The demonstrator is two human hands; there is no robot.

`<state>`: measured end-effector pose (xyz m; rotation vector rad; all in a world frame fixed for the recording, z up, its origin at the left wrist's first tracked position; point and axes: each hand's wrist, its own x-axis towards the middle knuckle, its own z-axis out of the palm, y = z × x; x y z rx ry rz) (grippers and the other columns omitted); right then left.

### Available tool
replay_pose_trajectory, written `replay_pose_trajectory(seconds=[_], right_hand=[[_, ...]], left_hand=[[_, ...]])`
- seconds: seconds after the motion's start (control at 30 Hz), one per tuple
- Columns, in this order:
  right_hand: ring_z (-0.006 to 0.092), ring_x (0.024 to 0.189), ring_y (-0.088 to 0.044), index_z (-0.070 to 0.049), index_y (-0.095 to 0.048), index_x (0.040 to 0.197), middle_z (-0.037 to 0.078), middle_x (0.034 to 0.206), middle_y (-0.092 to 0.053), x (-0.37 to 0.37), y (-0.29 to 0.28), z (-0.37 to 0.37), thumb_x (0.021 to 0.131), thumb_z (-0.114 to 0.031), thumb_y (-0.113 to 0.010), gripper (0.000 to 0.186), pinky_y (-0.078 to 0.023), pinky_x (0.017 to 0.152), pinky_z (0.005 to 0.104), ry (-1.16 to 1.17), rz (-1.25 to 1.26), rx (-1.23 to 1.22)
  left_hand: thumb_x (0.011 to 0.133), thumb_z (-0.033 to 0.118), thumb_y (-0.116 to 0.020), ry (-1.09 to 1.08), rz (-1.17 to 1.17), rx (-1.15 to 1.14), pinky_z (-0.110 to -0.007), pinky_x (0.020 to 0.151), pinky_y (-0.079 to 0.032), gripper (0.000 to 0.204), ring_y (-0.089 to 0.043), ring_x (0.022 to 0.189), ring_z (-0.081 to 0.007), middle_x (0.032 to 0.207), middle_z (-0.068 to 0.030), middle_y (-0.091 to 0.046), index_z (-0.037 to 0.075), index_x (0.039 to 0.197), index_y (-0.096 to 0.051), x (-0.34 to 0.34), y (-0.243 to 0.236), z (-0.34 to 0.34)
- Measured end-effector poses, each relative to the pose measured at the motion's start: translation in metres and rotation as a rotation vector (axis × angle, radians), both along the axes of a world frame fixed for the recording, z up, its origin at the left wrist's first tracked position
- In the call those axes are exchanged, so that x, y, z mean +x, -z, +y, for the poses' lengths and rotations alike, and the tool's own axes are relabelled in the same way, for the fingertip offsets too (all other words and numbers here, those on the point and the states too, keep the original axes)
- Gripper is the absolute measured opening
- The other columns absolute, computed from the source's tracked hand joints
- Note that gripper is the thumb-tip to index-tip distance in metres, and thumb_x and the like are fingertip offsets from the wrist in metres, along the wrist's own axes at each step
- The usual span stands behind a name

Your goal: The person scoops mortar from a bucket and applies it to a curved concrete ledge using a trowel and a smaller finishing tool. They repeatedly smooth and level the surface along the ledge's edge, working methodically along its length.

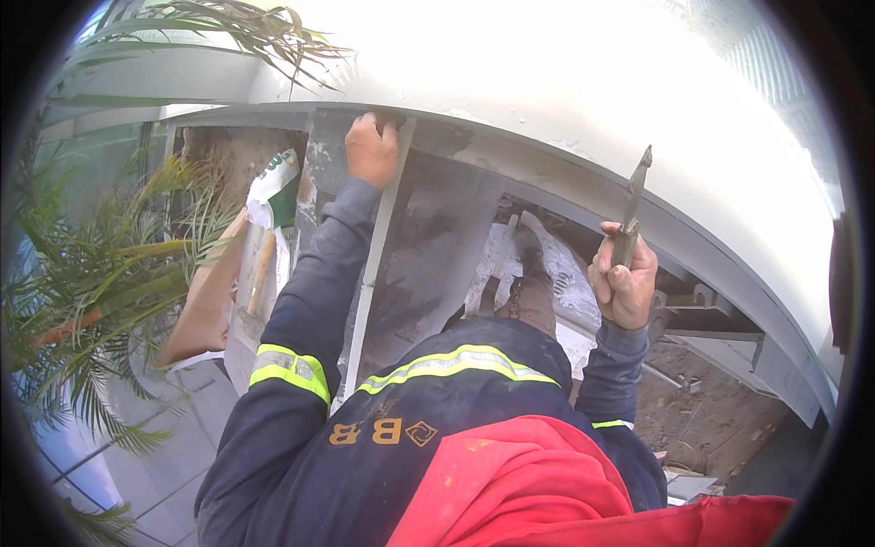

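Observation:
Upright in my right hand [627, 283] is a knife-like scraper [635, 187] with a narrow, pointed blade, dirty and grey. My fingers are closed round its handle, and the tip points up in front of the white curved wall [547, 77]. My left hand [372, 153] is closed at the top of a grey upright panel [387, 205] with a pale edge, right below the wall's lower rim. Its fingertips are partly hidden, and something dark shows beside them; whether they hold it or the panel edge, I cannot make out.
Palm fronds [100, 292] crowd the left side. A wooden-handled tool [262, 273] lies by a white and green bag [273, 187] and a brown board [205, 296]. White sheeting [570, 273] lies under my boots. To the right are metal brackets [706, 310] and bare soil [702, 410].

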<state>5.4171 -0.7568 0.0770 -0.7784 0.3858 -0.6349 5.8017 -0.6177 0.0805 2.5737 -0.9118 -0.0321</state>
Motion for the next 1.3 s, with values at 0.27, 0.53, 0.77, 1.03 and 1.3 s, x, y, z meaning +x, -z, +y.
replay_pose_trajectory(seconds=[0.27,0.53,0.77,1.03,1.3], right_hand=[[0.0046,0.045,-0.045,0.008,-0.053,0.132,0.003,0.081,-0.061,0.001,0.005,0.0,0.086,-0.031,-0.082,0.067,-0.034,0.041,0.0203,-0.014,-0.019,0.027],[0.0049,0.045,-0.045,0.009,-0.053,0.131,0.003,0.079,-0.06,0.012,0.0,-0.002,0.084,-0.035,-0.084,0.072,-0.035,0.041,0.0207,-0.039,0.026,0.022],[0.0049,0.045,-0.045,0.01,-0.053,0.13,0.004,0.078,-0.06,0.014,-0.008,-0.006,0.084,-0.036,-0.084,0.072,-0.035,0.04,0.0208,-0.03,-0.016,0.011],[0.0042,0.046,-0.045,0.01,-0.054,0.131,0.004,0.078,-0.06,0.012,-0.007,-0.007,0.085,-0.034,-0.083,0.07,-0.035,0.04,0.0205,-0.026,0.008,-0.004],[0.0043,0.046,-0.044,0.01,-0.053,0.131,0.004,0.078,-0.061,0.011,-0.006,-0.003,0.084,-0.032,-0.083,0.069,-0.034,0.04,0.0204,-0.021,0.009,0.006]], left_hand=[[0.086,0.022,-0.067,0.025,-0.025,0.073,-0.041,0.084,-0.055,0.029,-0.072,0.094,-0.0378,0.096,-0.0236,-0.073,-0.003,0.098,-0.075,-0.007,-0.008,-0.012],[0.088,0.032,-0.068,-0.092,0.0,0.223,-0.049,0.083,-0.053,0.039,-0.067,0.095,-0.0446,0.096,-0.0282,-0.069,-0.007,0.091,-0.069,-0.016,-0.01,-0.02],[0.091,0.038,-0.062,-0.173,-0.089,0.345,-0.05,0.09,-0.053,0.045,-0.066,0.105,-0.0441,0.111,-0.0267,-0.067,-0.006,0.097,-0.068,-0.032,-0.005,-0.03],[0.09,0.036,-0.064,-0.143,0.098,0.369,-0.049,0.088,-0.053,0.043,-0.067,0.101,-0.0446,0.1,-0.03,-0.069,-0.006,0.096,-0.068,-0.014,-0.009,-0.03],[0.088,0.027,-0.07,0.111,-0.099,-0.021,-0.045,0.085,-0.053,0.034,-0.069,0.091,-0.0403,0.098,-0.0264,-0.071,-0.004,0.103,-0.073,-0.015,-0.004,0.005]])
